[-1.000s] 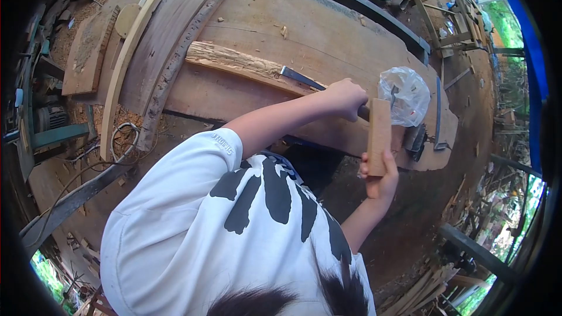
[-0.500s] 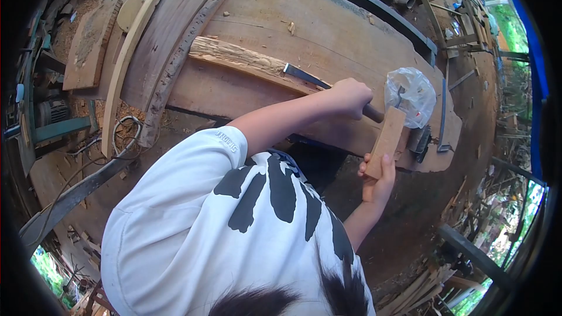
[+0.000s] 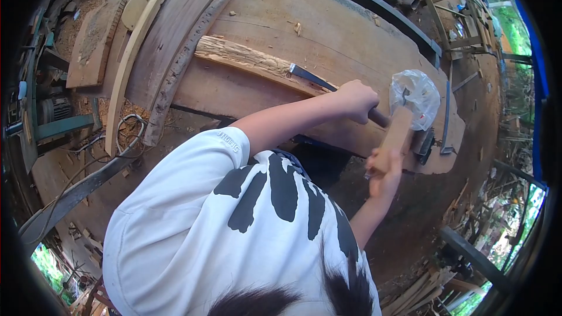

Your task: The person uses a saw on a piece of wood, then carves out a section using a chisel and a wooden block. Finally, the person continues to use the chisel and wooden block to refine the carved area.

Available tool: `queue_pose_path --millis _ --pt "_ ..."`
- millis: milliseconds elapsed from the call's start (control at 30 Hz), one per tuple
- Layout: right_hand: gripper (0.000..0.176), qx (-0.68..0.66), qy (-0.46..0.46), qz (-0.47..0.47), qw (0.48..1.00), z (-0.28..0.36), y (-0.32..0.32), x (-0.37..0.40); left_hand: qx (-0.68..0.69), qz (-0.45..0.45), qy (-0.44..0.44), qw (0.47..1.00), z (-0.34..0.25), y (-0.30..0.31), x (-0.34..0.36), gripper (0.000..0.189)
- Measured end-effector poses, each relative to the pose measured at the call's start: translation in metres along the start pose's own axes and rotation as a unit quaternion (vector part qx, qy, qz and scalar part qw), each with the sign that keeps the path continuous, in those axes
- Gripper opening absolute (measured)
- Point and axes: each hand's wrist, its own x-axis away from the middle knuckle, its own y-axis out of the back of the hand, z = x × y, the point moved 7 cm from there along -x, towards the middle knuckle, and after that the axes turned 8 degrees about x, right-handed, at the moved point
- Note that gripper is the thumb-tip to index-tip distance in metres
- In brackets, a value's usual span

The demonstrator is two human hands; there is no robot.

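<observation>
My left hand (image 3: 357, 100) is closed round the handle of a chisel (image 3: 313, 77). The chisel slants across a long wooden beam (image 3: 246, 59), its blade tip resting on the rough, chipped upper face. My right hand (image 3: 385, 172), slightly blurred, grips a rectangular wooden block (image 3: 393, 137) near its lower end. The block's upper part is close beside the butt end of the chisel handle, which sticks out past my left fist. Just beyond the block sits a crumpled clear plastic bag (image 3: 417, 98) on the wooden worktop (image 3: 333, 29).
Long planks (image 3: 181, 35) and a curved strip of wood (image 3: 132, 52) lie across the worktop's left end. A dark metal bar (image 3: 446, 118) lies near its right end. Loose wood chips (image 3: 298, 28) are scattered behind the beam. A looped cable (image 3: 130, 134) hangs at lower left.
My right hand and the block have shifted slightly right in the view and blurred. The chisel still rests on the beam in my left hand; the whole view has shifted a little.
</observation>
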Motion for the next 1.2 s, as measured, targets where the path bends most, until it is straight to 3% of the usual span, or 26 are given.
queue_pose_path --millis 67,133,167,200,300,333,400,433,533,567,600,667,700,733,800,833,867,933,967,1067,1200 --pt "0.041 -0.017 -0.029 0.025 0.999 0.003 -0.008 0.012 -0.007 0.006 0.000 1.000 0.001 -0.001 0.001 0.027" --pt "0.043 -0.166 0.003 -0.102 0.981 0.010 0.024 0.007 0.007 0.001 0.012 1.000 -0.002 0.006 0.004 0.026" --pt "0.045 -0.229 0.072 -0.184 0.953 0.009 0.039 -0.002 0.010 0.002 0.014 1.000 -0.003 0.005 0.005 0.026" --pt "0.045 -0.228 0.070 -0.187 0.953 0.003 0.039 -0.001 0.012 -0.003 0.013 1.000 -0.004 0.005 0.005 0.025" --pt "0.044 -0.017 -0.030 -0.017 0.999 -0.003 -0.022 0.015 0.001 -0.010 0.015 1.000 0.003 0.005 0.000 0.025" --pt "0.044 -0.018 -0.031 -0.018 0.999 -0.001 -0.016 0.017 -0.007 -0.006 0.021 1.000 0.005 0.002 0.000 0.025" --pt "0.042 -0.140 -0.028 -0.042 0.989 0.004 0.004 0.015 -0.002 -0.008 0.019 1.000 0.006 0.002 0.000 0.025" --pt "0.044 -0.173 0.018 -0.145 0.974 0.011 0.017 0.012 0.001 -0.010 0.017 1.000 0.006 0.003 0.001 0.025" --pt "0.045 -0.074 0.047 -0.106 0.990 0.009 -0.003 0.003 -0.013 0.009 0.023 1.000 0.000 0.006 0.002 0.025" --pt "0.044 0.002 -0.044 -0.026 0.999 0.001 -0.020 0.013 -0.016 0.007 0.021 1.000 0.001 0.007 0.001 0.025" --pt "0.044 0.000 -0.043 -0.028 0.999 0.007 -0.013 0.014 -0.009 0.008 0.022 1.000 0.005 0.004 0.001 0.026" --pt "0.043 -0.101 -0.036 -0.060 0.992 0.016 0.010 0.012 0.001 0.007 0.026 1.000 0.007 0.004 0.001 0.027" --pt "0.044 -0.182 0.016 -0.169 0.969 0.022 0.022 0.006 -0.002 -0.005 0.015 1.000 0.005 0.006 0.001 0.027" --pt "0.044 -0.180 0.013 -0.169 0.969 0.013 0.026 0.002 -0.004 -0.015 0.003 1.000 0.002 0.006 0.003 0.028" --pt "0.046 -0.118 -0.002 -0.048 0.992 0.000 0.009 -0.011 -0.017 -0.012 0.005 1.000 0.000 0.003 0.004 0.025" --pt "0.044 -0.029 -0.066 -0.001 0.997 -0.002 -0.013 0.004 -0.033 -0.009 0.008 0.999 0.000 0.005 0.002 0.023" --pt "0.042 -0.060 -0.091 0.014 0.994 -0.012 -0.007 0.003 -0.033 -0.009 0.008 0.999 0.001 0.005 0.000 0.023" --pt "0.043 -0.156 -0.086 -0.002 0.984 0.001 0.023 -0.001 -0.018 -0.009 0.020 1.000 0.004 0.010 0.004 0.023" --pt "0.043 -0.186 -0.016 -0.066 0.980 0.004 0.045 -0.006 -0.018 -0.009 0.023 1.000 0.004 0.008 0.005 0.023" --pt "0.043 -0.258 0.077 -0.137 0.953 0.007 0.097 -0.006 -0.089 -0.036 -0.014 0.995 -0.010 0.010 0.009 0.021" --pt "0.043 -0.221 0.057 -0.135 0.964 -0.002 0.106 0.010 -0.055 -0.017 0.020 0.998 -0.028 0.021 0.015 0.021"
